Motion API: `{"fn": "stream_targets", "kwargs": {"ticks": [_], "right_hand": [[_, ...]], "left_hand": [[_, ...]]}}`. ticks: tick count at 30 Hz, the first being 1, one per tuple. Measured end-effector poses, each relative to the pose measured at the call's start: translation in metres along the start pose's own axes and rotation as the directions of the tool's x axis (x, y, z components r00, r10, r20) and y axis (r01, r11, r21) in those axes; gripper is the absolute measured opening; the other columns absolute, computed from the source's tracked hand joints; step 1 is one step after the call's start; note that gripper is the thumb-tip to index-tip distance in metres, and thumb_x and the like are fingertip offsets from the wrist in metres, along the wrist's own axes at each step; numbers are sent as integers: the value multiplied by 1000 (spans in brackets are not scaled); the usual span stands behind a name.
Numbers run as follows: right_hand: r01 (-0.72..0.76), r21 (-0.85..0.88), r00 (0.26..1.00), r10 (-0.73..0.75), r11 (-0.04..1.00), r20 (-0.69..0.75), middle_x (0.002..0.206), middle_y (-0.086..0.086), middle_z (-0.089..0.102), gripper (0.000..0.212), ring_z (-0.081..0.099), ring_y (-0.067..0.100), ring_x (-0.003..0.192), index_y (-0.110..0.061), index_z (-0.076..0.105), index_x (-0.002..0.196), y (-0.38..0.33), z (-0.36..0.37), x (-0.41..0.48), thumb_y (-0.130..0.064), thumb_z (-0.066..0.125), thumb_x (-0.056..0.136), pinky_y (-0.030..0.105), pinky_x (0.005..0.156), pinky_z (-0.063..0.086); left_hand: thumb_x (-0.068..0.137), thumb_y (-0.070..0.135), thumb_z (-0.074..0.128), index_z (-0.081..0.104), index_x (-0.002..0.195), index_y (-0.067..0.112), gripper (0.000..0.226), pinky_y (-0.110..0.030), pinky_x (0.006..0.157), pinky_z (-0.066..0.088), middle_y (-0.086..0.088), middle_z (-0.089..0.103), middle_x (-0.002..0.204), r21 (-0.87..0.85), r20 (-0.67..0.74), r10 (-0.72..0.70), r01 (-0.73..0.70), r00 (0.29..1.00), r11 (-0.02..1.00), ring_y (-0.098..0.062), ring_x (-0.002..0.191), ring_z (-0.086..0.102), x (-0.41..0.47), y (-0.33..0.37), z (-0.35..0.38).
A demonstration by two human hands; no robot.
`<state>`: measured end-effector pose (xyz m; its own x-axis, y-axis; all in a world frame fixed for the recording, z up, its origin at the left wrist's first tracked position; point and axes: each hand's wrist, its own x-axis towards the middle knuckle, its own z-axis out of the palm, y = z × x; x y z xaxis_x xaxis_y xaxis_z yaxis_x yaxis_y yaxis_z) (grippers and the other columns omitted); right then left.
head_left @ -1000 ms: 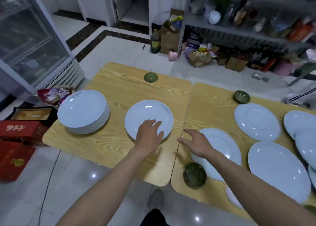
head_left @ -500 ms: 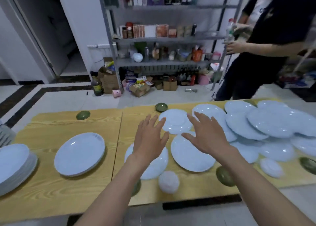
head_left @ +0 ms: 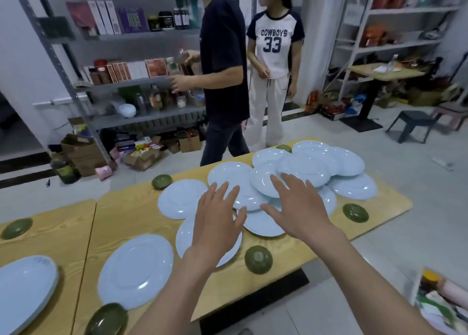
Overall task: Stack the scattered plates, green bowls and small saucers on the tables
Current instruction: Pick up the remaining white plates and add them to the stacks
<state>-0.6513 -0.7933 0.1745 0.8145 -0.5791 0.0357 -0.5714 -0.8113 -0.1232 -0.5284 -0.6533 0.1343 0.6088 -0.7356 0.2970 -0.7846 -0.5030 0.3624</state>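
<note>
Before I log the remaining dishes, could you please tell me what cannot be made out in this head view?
- Plate count in the overlapping pile: each plate covers part of the ones beneath.
- Plate under the left hand: mostly hidden by the hand and forearm.
- Whether the right hand touches a plate: contact is hidden under the palm.
- Stack at the left edge: cut off by the frame.
- Green bowl at the bottom: cut off, blurred.

Head-worn view looks forward and down over the tables.
</note>
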Motion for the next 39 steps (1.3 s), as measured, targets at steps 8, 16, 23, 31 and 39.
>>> {"fn": "stream_targets", "kwargs": {"ticks": [8,16,23,31,39], "right_hand": [[-64,-5,997,64,998,34,166,3,6,73,3,20,152,-26,7,158,72,12,49,-59,35,99,43,123,3],[-105,-54,994,107,993,29,165,4,10,74,6,20,152,-24,11,158,142,7,120,-60,36,98,42,123,5],[-85,-113,993,94,990,70,165,5,8,73,4,24,152,-24,9,158,186,14,158,-60,34,99,45,123,4],[35,-165,986,-7,986,167,166,7,4,73,2,26,152,-23,6,158,251,33,214,-60,30,100,47,122,2],[122,-20,967,-114,992,228,165,7,8,74,5,26,152,-22,9,158,310,62,277,-58,36,99,40,122,6]], "left_hand": [[98,45,47,37,150,25,57,-38,120,16,-1,32,158,-11,45,69,-69,997,998,-25,149,18,75,35,54],[97,41,53,45,145,19,54,-40,117,22,-5,42,152,-58,23,111,-109,994,992,-28,146,28,162,62,98],[90,41,50,58,134,13,52,-49,109,39,-10,56,139,75,44,170,-173,984,982,-34,134,46,206,93,129],[83,43,49,67,121,12,52,-50,100,46,-10,64,128,212,104,102,-123,989,970,-35,123,57,252,123,184],[101,48,34,23,154,24,59,-38,120,10,-1,19,162,186,228,-190,149,955,971,-24,150,12,294,137,246]]}}
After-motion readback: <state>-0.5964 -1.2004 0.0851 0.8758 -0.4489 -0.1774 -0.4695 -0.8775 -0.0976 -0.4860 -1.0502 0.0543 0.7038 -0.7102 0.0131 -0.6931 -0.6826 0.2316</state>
